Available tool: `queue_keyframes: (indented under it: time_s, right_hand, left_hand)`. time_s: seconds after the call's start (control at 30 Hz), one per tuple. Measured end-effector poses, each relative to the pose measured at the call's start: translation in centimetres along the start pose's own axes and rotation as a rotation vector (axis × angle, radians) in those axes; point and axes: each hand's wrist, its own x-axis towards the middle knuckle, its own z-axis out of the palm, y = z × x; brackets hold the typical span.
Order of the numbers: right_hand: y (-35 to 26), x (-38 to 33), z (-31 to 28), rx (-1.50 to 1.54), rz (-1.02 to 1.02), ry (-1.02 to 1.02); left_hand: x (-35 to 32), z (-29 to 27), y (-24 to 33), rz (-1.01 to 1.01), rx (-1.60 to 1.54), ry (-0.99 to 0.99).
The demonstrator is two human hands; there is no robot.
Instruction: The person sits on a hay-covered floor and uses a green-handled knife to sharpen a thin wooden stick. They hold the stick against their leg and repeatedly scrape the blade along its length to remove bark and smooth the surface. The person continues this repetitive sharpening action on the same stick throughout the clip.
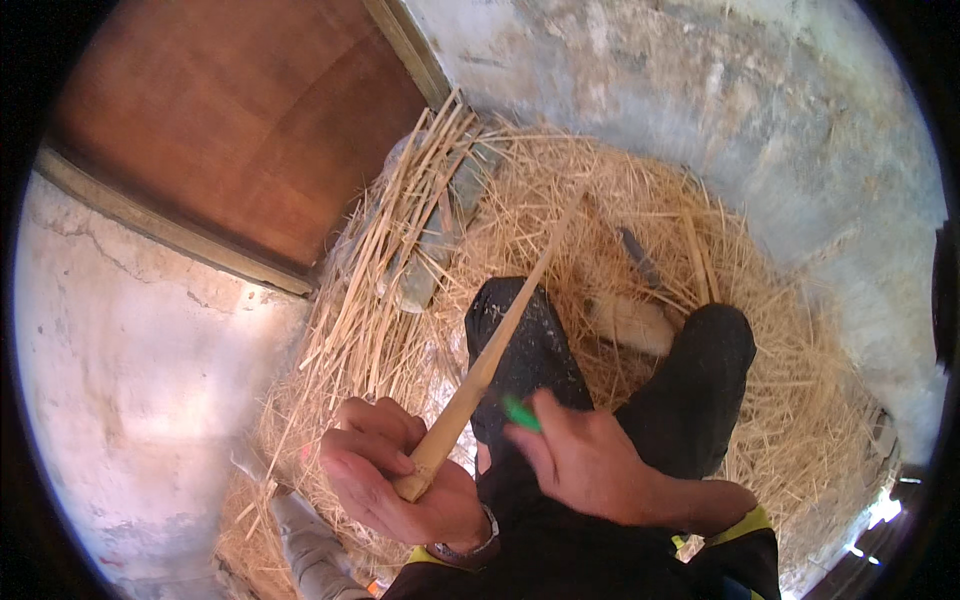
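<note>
Long pale bamboo stick (480,370) gripped at its thick butt, slanting up across your dark-trousered knee (525,350).

Your left hand (385,470) is wrapped tight round the butt; your right hand (590,460), just right of the stick, pinches a small green-handled tool (520,412). Stick looks light, stiff, splintery; hold low. Straw-coloured shavings heap (600,210) lies beyond it.

Person wears dark trousers (700,400), dusty and pale-smudged on the left knee. Dark sleeves end in yellow-green cuffs (745,522). Metal wristwatch (470,548) on left wrist.
</note>
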Motion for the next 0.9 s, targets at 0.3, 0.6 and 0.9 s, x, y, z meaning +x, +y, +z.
queue_keyframes:
  time_s: [0.3,0.6,0.9]
  right_hand:
    - [-1.9,-0.5,-3.0,-0.039,-0.008,-0.126]
    - [-1.7,0.4,-3.6,-0.199,0.014,-0.109]
    - [-1.1,-0.3,-1.7,-0.157,-0.045,-0.029]
  left_hand:
    - [-0.3,-0.8,-0.5,0.106,-0.025,-0.162]
    - [-0.3,0.7,-0.8,0.178,0.002,-0.157]
    - [0.0,0.0,-0.9,0.147,-0.022,-0.084]
